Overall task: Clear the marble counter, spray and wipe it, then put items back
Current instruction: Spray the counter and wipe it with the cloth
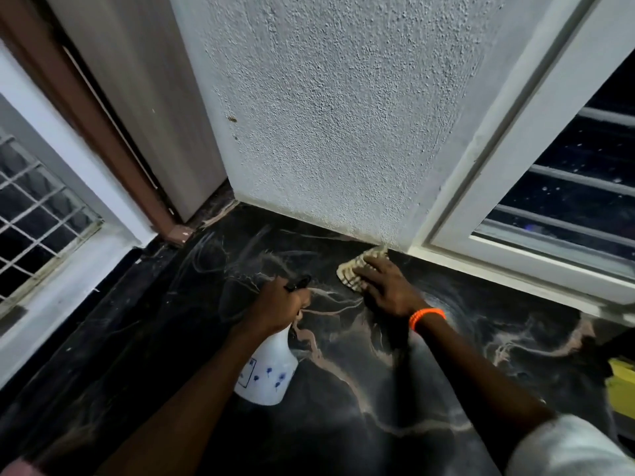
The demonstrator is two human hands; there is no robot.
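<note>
The black marble counter (165, 338) with pale veins fills the lower part of the head view. My left hand (275, 305) grips the neck of a white spray bottle (271, 372) with blue flower prints, its black nozzle pointing toward the far wall. My right hand (385, 286), with an orange band on the wrist, presses flat on a beige striped cloth (354, 269). The cloth lies on the marble at the foot of the textured wall, near the window frame's corner.
A white textured wall (326, 115) rises at the back. A white-framed window (515, 207) with bars is on the right, a barred window (37, 214) on the left, a brown door frame (113, 146) between. A yellow object (622, 389) sits at the right edge.
</note>
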